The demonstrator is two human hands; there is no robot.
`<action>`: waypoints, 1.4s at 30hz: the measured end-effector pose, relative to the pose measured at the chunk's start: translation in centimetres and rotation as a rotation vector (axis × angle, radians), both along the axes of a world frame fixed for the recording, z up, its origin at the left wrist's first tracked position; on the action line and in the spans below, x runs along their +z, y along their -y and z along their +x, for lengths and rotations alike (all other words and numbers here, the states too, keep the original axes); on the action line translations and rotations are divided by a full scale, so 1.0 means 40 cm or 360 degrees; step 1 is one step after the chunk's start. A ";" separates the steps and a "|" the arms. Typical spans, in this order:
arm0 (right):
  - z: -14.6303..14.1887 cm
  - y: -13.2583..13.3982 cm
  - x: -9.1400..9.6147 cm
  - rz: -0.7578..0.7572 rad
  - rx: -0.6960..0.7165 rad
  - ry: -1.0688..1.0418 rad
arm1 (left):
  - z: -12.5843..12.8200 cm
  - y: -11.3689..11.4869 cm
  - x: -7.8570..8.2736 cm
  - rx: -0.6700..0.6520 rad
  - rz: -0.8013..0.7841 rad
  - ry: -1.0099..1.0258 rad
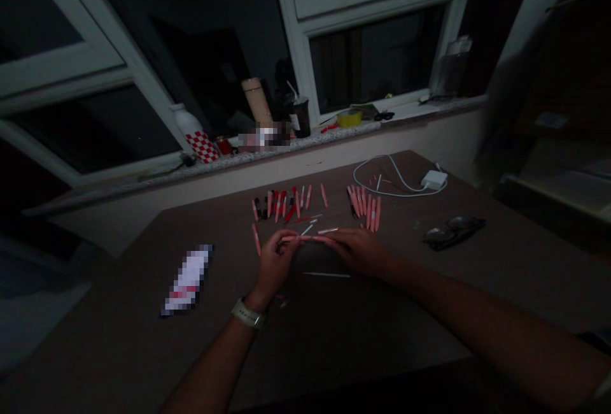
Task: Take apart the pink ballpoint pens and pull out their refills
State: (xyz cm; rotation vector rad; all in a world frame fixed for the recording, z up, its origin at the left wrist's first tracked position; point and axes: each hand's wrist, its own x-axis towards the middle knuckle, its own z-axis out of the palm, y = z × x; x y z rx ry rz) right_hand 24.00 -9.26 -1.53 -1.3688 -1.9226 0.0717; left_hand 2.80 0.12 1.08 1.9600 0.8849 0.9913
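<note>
- Well, the left hand point(277, 262) and the right hand point(358, 251) are together over the middle of the dark table point(334, 337), fingers closed on a thin pink pen barrel point(327, 231) that lies level between them; the dim light hides exactly how each finger sits.
- A white pen refill point(327, 274) lies on the table just below the hands, and short white pen parts point(307, 229) lie just above them.
- A single pink pen point(256, 239) lies just beside the left hand.
- A watch point(248, 313) sits on the left wrist.
- Beyond the hands are two loose groups: red, pink and black pens point(281, 205) on the left and mostly pink pens point(365, 209) on the right.
- Further right are a white charger point(433, 179) with its cable point(396, 178) and a pair of glasses point(453, 232).
- To the left lies a blurred packet point(186, 280).
- On the windowsill point(305, 144) beyond the table stand a checkered bottle point(193, 135), a cup with a straw point(300, 118) and a roll of yellow tape point(349, 118).
</note>
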 end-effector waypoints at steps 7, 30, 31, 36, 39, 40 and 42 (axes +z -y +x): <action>-0.002 0.000 -0.014 -0.0016 0.0058 0.0058 | 0.005 0.006 -0.022 -0.0134 0.0120 -0.0235; 0.069 -0.036 -0.030 -0.0368 -0.0488 0.0295 | -0.021 -0.018 -0.047 0.0068 0.0818 -0.0893; 0.069 -0.036 -0.030 -0.0355 -0.0499 0.0286 | -0.021 -0.018 -0.048 0.0080 0.0826 -0.0904; 0.063 -0.032 -0.016 -0.0233 -0.0445 0.0168 | -0.021 -0.021 -0.054 0.0106 0.0843 -0.0951; 0.044 -0.020 -0.002 -0.0126 -0.0286 0.0067 | -0.016 -0.020 -0.050 0.0181 0.0863 -0.0862; 0.035 -0.016 0.001 -0.0101 -0.0233 0.0033 | -0.014 -0.018 -0.047 0.0178 0.0868 -0.0807; 0.019 -0.009 0.001 -0.0059 -0.0135 -0.0031 | -0.008 -0.011 -0.038 0.0100 0.0868 -0.0678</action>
